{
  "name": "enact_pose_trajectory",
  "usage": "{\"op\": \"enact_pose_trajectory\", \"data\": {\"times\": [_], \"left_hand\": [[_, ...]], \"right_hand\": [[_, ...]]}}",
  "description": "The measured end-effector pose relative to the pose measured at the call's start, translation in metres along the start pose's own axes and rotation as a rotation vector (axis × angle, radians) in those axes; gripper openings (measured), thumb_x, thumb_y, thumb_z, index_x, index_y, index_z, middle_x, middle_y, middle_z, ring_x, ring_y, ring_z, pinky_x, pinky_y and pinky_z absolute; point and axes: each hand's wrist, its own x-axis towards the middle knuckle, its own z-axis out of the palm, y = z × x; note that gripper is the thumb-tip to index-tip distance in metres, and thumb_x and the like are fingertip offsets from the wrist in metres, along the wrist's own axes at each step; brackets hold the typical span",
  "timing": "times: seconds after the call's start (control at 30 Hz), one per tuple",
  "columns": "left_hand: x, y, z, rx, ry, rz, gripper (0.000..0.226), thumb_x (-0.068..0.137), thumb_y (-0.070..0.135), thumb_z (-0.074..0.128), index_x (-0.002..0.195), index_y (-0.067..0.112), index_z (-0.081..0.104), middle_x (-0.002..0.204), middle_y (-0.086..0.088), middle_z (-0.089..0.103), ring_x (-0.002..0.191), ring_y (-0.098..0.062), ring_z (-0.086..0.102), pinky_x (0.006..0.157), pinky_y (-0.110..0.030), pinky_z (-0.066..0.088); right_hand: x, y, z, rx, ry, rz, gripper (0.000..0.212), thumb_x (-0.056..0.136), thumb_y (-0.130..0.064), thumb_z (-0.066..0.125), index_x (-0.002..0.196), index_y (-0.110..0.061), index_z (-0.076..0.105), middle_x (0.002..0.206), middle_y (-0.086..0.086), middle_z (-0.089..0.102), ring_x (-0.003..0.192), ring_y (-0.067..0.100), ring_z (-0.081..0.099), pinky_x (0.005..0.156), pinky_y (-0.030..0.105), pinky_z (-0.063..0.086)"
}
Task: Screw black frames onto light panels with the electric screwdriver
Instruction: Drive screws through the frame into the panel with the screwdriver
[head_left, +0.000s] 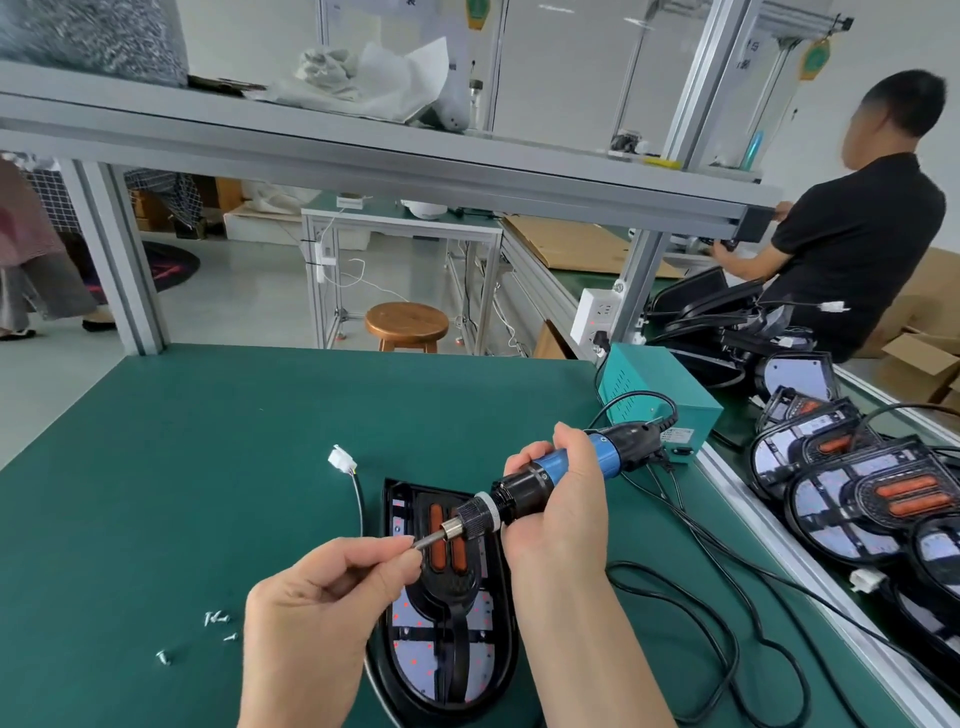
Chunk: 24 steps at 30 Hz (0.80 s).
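- Hands first: the right hand (561, 514) has its grip closed round the screwdriver (522, 488). Its fingers wrap the blue and black body. It holds the tool sideways in the air.
- The left hand (322, 587) has a tight pinch grip on the tip of the bit (431, 540). The fingers hide the tip, so I cannot tell if a screw is there.
- The panel (415, 616) lies flat on the tabletop (208, 467), right under both hands. The frame (451, 584) sits on top of it.
- The bit could spin and nip the left fingers. That could happen if the right hand starts the tool while they pinch the tip.
- If there is a screw, it could sit crooked on the bit and fall off. It might land on the panel or roll away.
- No hand holds the frame down now. It could slide when the bit pushes, and a screw could go in slanted.
- Spare screws (218, 618) lie loose just left of the left arm. The arm could knock them away.
- The cord (623, 565) loops beside the right arm. It could catch the arm and tug the tool off its spot.
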Motion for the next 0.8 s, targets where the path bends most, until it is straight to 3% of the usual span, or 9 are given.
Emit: {"op": "enact_pose_trajectory", "data": {"times": [0.2, 0.37, 0.47, 0.53, 0.6, 0.7, 0.8], "left_hand": [[0.007, 0.0, 0.003, -0.062, -0.037, -0.014, 0.02, 0.058, 0.009, 0.079, 0.074, 0.02, 0.082, 0.068, -0.014, 0.075, 0.062, -0.014, 0.073, 0.063, -0.013, 0.056], [0.012, -0.004, 0.009, -0.049, -0.075, 0.028, 0.029, 0.063, 0.012, 0.078, 0.083, 0.032, 0.083, 0.079, -0.007, 0.078, 0.07, -0.013, 0.074, 0.069, -0.012, 0.056], [0.015, -0.007, 0.008, -0.018, -0.125, 0.059, 0.046, 0.064, 0.016, 0.081, 0.103, 0.041, 0.078, 0.09, -0.004, 0.079, 0.077, -0.013, 0.074, 0.075, -0.015, 0.056], [0.015, -0.007, 0.005, 0.064, -0.119, 0.122, 0.047, 0.075, 0.032, 0.088, 0.117, 0.045, 0.071, 0.099, 0.0, 0.077, 0.083, -0.013, 0.072, 0.08, -0.016, 0.055], [0.015, -0.01, 0.001, 0.12, -0.021, 0.134, 0.046, 0.078, 0.053, 0.072, 0.123, 0.045, 0.067, 0.106, 0.003, 0.073, 0.09, -0.007, 0.068, 0.081, -0.014, 0.053], [0.016, -0.016, 0.0, 0.094, 0.165, 0.015, 0.051, 0.079, 0.07, 0.046, 0.117, 0.043, 0.066, 0.104, 0.006, 0.069, 0.098, -0.01, 0.065, 0.082, -0.03, 0.049], [0.019, -0.024, 0.0, 0.109, 0.156, -0.145, 0.056, 0.075, 0.076, 0.035, 0.107, 0.036, 0.059, 0.09, 0.002, 0.068, 0.09, -0.022, 0.065, 0.074, -0.04, 0.048]], "right_hand": [[0.008, 0.002, 0.003, -0.017, -0.004, 0.007, 0.023, 0.092, -0.008, 0.067, 0.107, -0.014, 0.052, 0.058, 0.0, 0.054, 0.045, 0.011, 0.053, 0.048, 0.022, 0.05], [0.013, 0.005, 0.009, -0.012, -0.024, 0.002, 0.023, 0.09, -0.006, 0.068, 0.107, -0.013, 0.053, 0.059, 0.0, 0.055, 0.047, 0.011, 0.054, 0.049, 0.023, 0.051], [0.017, 0.006, 0.013, -0.013, -0.036, -0.006, 0.024, 0.09, -0.006, 0.068, 0.108, -0.012, 0.054, 0.06, 0.0, 0.055, 0.047, 0.012, 0.054, 0.049, 0.024, 0.051], [0.019, 0.005, 0.016, -0.024, -0.039, -0.024, 0.023, 0.09, -0.006, 0.068, 0.107, -0.012, 0.054, 0.061, 0.001, 0.054, 0.047, 0.012, 0.053, 0.049, 0.024, 0.051], [0.021, 0.003, 0.019, -0.033, -0.044, -0.047, 0.022, 0.09, -0.006, 0.068, 0.106, -0.012, 0.054, 0.06, 0.001, 0.054, 0.047, 0.012, 0.053, 0.048, 0.024, 0.05], [0.024, -0.003, 0.025, -0.034, -0.071, -0.085, 0.021, 0.091, -0.006, 0.068, 0.105, -0.013, 0.055, 0.059, -0.001, 0.054, 0.047, 0.012, 0.053, 0.048, 0.022, 0.049], [0.027, -0.009, 0.031, -0.065, -0.107, -0.177, 0.019, 0.091, -0.006, 0.068, 0.102, -0.012, 0.054, 0.062, 0.0, 0.053, 0.048, 0.012, 0.052, 0.049, 0.023, 0.048]]}}
